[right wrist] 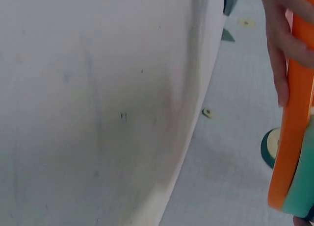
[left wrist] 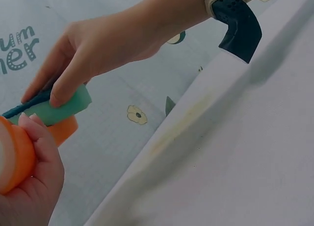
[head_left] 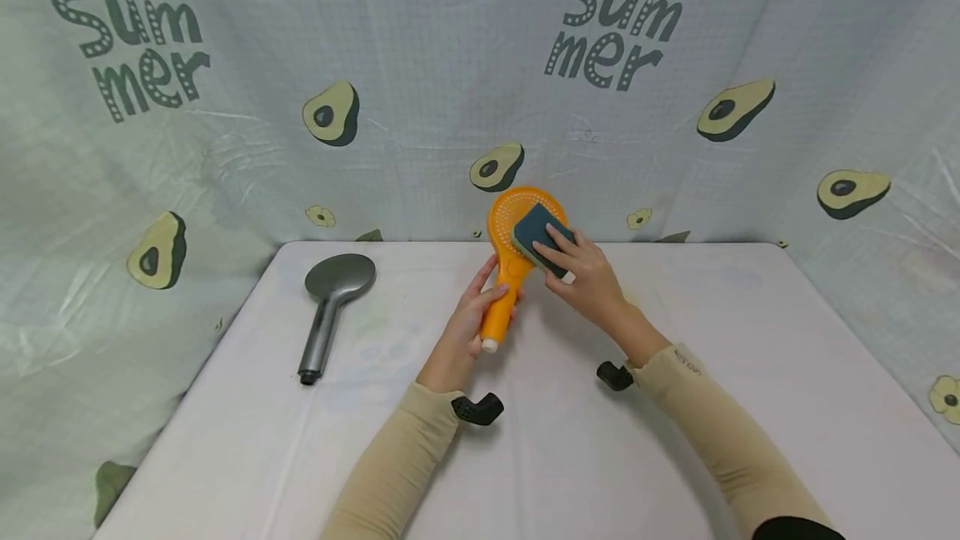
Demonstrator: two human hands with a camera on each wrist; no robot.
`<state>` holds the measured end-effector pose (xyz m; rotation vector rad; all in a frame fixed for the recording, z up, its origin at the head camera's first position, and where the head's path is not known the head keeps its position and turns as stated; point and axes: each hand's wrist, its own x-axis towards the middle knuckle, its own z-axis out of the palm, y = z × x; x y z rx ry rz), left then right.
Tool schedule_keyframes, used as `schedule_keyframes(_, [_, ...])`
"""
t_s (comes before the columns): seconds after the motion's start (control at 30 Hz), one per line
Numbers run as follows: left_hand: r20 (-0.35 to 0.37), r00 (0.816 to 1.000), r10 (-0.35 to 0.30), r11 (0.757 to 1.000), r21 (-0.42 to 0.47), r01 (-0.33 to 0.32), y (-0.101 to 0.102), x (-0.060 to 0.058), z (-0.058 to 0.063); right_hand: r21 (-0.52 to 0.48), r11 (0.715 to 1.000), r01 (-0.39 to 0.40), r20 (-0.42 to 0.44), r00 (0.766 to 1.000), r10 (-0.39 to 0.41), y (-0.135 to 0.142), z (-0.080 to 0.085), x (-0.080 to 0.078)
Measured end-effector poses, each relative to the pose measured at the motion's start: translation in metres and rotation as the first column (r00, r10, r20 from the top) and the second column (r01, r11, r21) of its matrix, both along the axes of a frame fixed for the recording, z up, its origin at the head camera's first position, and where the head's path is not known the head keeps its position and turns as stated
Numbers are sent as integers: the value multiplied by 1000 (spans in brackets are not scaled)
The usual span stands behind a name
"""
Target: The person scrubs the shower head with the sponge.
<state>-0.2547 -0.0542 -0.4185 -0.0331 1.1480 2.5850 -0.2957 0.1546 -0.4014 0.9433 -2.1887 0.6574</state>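
Observation:
An orange shower head is held up over the far part of the table, its perforated face toward the head camera. My left hand grips its handle, thumb across the front. With my right hand I hold a sponge, dark blue on top and green below, against the right side of that face. In the left wrist view the sponge's green layer lies between the right thumb and the orange head. The right wrist view has the green layer flat along the orange shower head.
A grey shower head lies on the white-covered table, left of my left arm. Behind the table's back edge hangs a pale curtain printed with avocados and lettering. Black curved pieces stick out at both wrists.

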Motion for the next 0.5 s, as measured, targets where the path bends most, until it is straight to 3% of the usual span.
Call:
schedule_keyframes(0.2, [15, 1000, 16, 999, 27, -17, -1, -1, 1, 71, 996, -49, -10, 999, 50, 8, 1, 1])
schedule_keyframes(0.4, [30, 999, 27, 997, 68, -29, -3, 0, 2, -5, 999, 54, 2, 999, -54, 30, 1, -8])
schedule_keyframes(0.5, [16, 1000, 2, 998, 65, -3, -2, 0, 1, -59, 990, 131, 39, 991, -129, 36, 2, -12])
